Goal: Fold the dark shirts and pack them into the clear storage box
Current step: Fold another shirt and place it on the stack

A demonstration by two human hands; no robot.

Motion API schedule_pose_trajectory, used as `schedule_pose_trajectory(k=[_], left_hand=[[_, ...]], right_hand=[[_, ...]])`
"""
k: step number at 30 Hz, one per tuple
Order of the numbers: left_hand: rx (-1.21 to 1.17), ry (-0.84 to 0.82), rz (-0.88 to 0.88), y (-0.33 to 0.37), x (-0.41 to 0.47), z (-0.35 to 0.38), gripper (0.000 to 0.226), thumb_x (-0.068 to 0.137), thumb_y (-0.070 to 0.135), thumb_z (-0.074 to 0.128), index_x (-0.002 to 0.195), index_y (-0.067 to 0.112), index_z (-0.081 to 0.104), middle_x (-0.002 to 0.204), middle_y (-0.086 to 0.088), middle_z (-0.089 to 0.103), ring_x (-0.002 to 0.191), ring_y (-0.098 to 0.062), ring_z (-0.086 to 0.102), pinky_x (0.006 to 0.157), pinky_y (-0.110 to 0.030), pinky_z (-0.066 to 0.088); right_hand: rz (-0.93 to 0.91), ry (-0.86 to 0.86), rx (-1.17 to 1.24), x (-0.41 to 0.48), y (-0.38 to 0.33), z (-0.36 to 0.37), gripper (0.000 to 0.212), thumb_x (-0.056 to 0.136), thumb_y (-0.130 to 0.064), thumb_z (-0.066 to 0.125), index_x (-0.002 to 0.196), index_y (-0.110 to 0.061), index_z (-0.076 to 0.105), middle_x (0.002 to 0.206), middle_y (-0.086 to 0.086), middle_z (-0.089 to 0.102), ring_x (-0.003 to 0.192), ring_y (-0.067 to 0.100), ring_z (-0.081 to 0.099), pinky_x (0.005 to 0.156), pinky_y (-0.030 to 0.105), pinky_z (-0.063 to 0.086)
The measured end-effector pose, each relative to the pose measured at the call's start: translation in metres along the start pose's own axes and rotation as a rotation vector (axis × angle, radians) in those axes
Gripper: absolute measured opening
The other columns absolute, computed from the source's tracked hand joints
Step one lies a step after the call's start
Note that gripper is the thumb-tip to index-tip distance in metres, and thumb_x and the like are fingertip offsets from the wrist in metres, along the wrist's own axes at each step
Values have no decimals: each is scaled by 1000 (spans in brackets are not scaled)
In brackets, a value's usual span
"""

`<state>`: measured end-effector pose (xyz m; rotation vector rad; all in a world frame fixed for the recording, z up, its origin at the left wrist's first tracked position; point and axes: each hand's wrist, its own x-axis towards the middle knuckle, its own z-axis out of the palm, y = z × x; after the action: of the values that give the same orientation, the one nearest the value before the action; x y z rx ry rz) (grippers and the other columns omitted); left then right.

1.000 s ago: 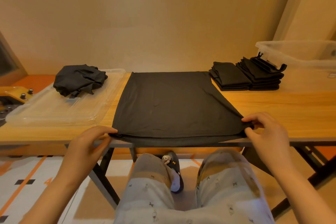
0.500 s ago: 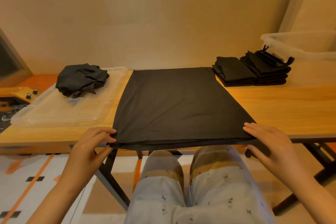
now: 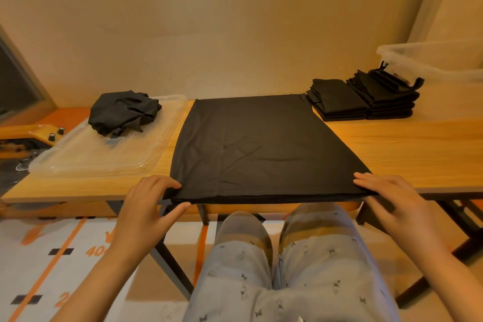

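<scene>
A dark shirt lies spread flat on the wooden table, its hem at the near edge. My left hand pinches the near left corner, fingers on top and thumb beneath. My right hand holds the near right corner, its fingers lying over the cloth. Two stacks of folded dark shirts sit at the back right. The clear storage box stands behind them at the far right. A crumpled dark shirt rests on a clear lid at the left.
The table backs onto a plain wall. An orange device with knobs sits beyond the table's left end. My knees are under the near edge, over a marked floor mat.
Both hands stay on the hem's corners. My right hand's fingers have flattened over its corner. The view has tilted down slightly.
</scene>
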<state>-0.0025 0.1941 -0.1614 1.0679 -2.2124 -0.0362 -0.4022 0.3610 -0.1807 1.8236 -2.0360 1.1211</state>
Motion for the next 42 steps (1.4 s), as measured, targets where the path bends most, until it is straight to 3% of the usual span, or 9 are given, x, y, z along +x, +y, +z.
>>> schedule_pose_trajectory(k=[7,14,19,23,28,31,33,36,42], left_hand=[[33,180,-162,21,0,12,8,84,15,59,91,18,61,88,7,58,87,-15,53,74,-35,43],[-139,219,-380,35,13,23,24,80,2,66,92,19,55,93,3,54,91,-17,46,70,-31,40],[-198,277,-339,30,8,7,34,79,-13,58,99,14,57,99,1,56,90,-16,55,70,-27,46],[-101,383,-312,20,-1,-11,33,79,-16,57,104,7,60,102,-2,52,91,-17,52,72,-8,41],[-62,219,-93,2,-19,-13,37,75,-21,63,99,6,68,99,15,56,96,-7,52,86,-1,38],[0,115,28,-12,-29,-13,34,76,-13,70,104,6,70,106,17,58,101,-4,53,96,0,33],[44,96,96,-17,-32,-15,20,88,12,63,107,9,70,109,3,65,107,-13,57,101,-7,34],[67,21,133,-18,-33,-16,43,97,41,41,106,10,70,118,-2,66,112,-18,58,100,-22,41],[112,50,166,-6,-19,-16,29,86,32,53,97,9,67,105,-3,67,99,-17,58,83,-23,46]], right_hand=[[8,32,44,-1,3,2,54,77,8,70,118,-25,61,120,-12,56,114,-3,44,95,33,39],[21,66,54,-2,2,7,45,79,6,67,116,-20,65,119,-11,58,111,-9,44,96,25,35],[30,89,60,-2,2,7,43,81,7,66,114,-19,66,116,-10,58,112,-1,48,94,30,39],[34,95,57,-3,3,8,42,81,6,66,114,-19,67,115,-9,58,111,0,48,94,29,39],[37,94,45,-3,4,6,41,81,7,65,114,-18,67,113,-4,61,110,-3,46,96,2,31],[30,77,29,-4,5,3,43,81,7,66,115,-19,66,115,-2,62,111,-2,47,97,1,31],[27,69,14,-5,6,2,45,80,5,66,116,-22,64,117,-4,61,112,1,49,93,8,36],[22,63,-3,-6,5,1,46,81,4,66,118,-23,63,119,-9,58,114,5,51,95,17,38],[36,64,-13,-5,2,0,43,81,5,67,117,-19,65,118,-8,59,114,-5,44,95,20,35]])
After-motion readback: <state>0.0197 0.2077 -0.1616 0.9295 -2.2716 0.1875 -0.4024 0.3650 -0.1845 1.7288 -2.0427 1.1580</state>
